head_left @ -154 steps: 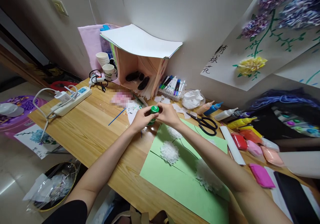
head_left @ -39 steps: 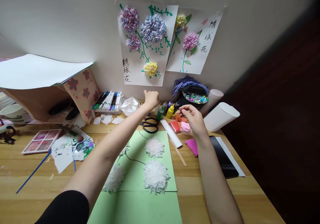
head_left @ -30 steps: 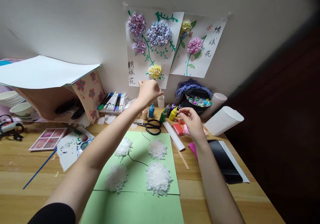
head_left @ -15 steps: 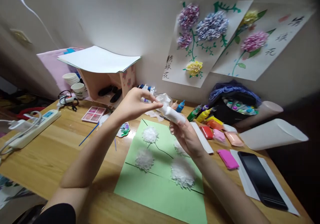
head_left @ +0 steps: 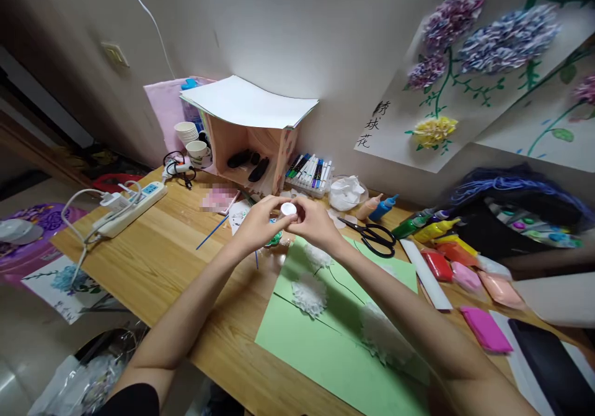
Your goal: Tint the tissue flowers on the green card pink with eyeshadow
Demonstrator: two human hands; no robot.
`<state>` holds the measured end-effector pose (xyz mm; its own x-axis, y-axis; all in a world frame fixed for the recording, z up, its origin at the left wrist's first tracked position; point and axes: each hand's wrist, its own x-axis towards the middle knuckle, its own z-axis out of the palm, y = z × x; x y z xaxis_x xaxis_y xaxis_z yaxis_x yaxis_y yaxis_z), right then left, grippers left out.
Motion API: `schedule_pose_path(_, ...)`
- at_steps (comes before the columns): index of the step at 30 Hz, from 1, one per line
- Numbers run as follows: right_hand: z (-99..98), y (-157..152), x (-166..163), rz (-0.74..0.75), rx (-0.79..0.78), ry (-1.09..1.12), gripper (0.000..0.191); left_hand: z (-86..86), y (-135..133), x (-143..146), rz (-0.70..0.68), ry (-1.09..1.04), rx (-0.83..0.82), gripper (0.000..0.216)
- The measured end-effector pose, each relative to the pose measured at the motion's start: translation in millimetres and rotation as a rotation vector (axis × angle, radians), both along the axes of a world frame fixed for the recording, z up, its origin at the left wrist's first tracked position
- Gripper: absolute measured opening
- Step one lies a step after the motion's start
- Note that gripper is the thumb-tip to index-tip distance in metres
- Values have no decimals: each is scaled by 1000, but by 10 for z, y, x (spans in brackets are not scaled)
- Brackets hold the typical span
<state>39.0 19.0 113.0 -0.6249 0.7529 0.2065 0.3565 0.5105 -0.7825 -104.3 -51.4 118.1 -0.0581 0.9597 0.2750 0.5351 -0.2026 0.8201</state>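
Small cylindrical plastic bottle (head_left: 288, 209), centre: plain white. Flat rectangular paper sheet (head_left: 304, 352), five o'clock: pale green.

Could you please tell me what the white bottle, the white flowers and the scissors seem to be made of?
The white bottle: probably plastic, given its smooth, opaque end. The white flowers: likely thin matt paper, judging by the frilled edges, though fabric is possible. The scissors: slim blades suggest metal; smooth black handles, perhaps plastic.

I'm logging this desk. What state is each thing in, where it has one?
White bottle: held by left hand and right hand
Green sheet: lying flat
Scissors: lying flat
Phone: screen dark
Power strip: plugs inserted
Marker tray: holding markers
Black bag: open
Paper cup stack: upright
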Motion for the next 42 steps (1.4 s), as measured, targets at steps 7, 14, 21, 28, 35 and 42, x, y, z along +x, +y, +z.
schedule_pose_path(7, -68, 49, -115, 101, -71, 67, 19, -30, 22, -144, 134, 29, 70, 19)
schedule_pose_path(14, -161, 25, -155, 152, -75, 90, 17, -224, 61, -205, 87, -131, 73, 30)
schedule_pose_path(21, -286, 17, -147, 97, 1, 32, 7, -632, 70, -168, -27, -393, -103, 44)
schedule_pose_path(28, -385, 16, -173, 45, -8, 46, 4, -739, 83, -105, 37, -538, -71, 42)
schedule_pose_path(35, -432, 23, -176, 36, -26, 22, 9, -711, 62, -71, 88, -599, -83, 37)
schedule_pose_path(42, -397, 17, -189, 19, -14, 17, 12, -749, 65, -85, 106, -601, -53, 36)
